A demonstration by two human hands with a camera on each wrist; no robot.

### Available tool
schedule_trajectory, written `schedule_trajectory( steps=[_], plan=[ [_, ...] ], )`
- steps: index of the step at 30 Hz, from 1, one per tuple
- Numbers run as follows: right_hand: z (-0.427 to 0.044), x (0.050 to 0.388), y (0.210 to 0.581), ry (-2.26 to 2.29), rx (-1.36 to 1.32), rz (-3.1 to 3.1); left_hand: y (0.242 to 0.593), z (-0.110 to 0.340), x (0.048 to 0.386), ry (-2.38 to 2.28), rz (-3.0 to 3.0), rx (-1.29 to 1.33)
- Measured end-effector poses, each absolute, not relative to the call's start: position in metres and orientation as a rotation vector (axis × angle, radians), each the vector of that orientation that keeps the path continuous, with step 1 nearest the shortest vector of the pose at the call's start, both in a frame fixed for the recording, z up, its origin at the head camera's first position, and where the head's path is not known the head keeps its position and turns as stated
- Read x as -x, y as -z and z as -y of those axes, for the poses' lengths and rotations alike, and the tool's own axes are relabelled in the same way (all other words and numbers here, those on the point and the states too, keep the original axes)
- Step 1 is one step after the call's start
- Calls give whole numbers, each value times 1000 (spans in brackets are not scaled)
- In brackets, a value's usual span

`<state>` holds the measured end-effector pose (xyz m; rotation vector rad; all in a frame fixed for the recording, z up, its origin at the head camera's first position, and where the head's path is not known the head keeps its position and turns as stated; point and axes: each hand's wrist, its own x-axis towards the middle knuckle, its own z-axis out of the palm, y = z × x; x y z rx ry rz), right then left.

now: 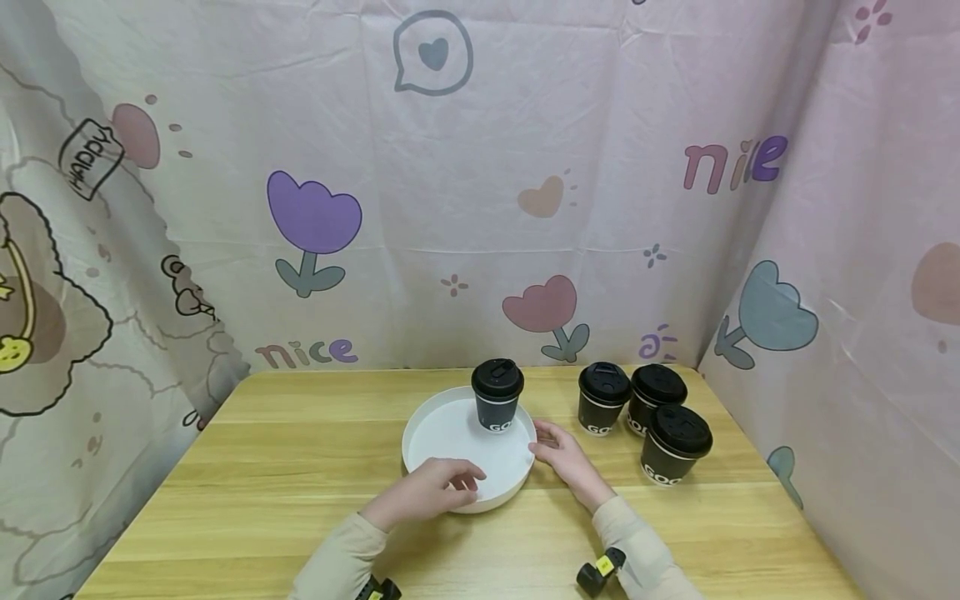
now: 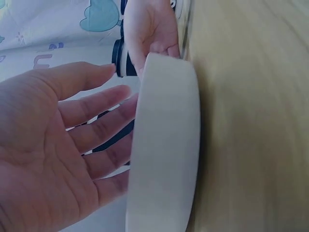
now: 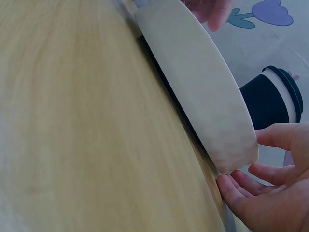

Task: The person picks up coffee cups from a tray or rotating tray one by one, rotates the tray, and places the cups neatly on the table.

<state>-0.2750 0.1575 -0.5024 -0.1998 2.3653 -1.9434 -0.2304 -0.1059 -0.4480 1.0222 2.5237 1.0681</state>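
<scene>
A round white tray (image 1: 442, 442) with a low wall lies on the wooden table. Inside it, toward the back right, stands a dark paper coffee cup (image 1: 497, 408) with a black lid. My right hand (image 1: 566, 458) holds the tray's right edge; in the right wrist view the thumb is at the rim and the fingers (image 3: 234, 193) are at the lower edge. Over the tray's front left side hovers my left hand (image 1: 438, 489), fingers loosely bent and holding nothing. The left wrist view shows its palm (image 2: 43, 150) beside the tray wall (image 2: 166, 145).
Three more lidded dark cups stand close together right of the tray: a left one (image 1: 600, 408), a rear one (image 1: 645, 404) and a front one (image 1: 667, 458). A patterned curtain (image 1: 450, 167) hangs behind the table (image 1: 300, 467) and along both sides.
</scene>
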Motion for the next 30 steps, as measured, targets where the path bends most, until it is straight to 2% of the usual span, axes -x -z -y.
schedule_trajectory(
  steps=[14,30],
  plan=[
    [-157,276,504,1947,191,-2360,456,88,222,-1089,-2519,-1033],
    [-157,276,503,1952,183,-2353,452,102,228,-979,-2542,-1066]
  ],
)
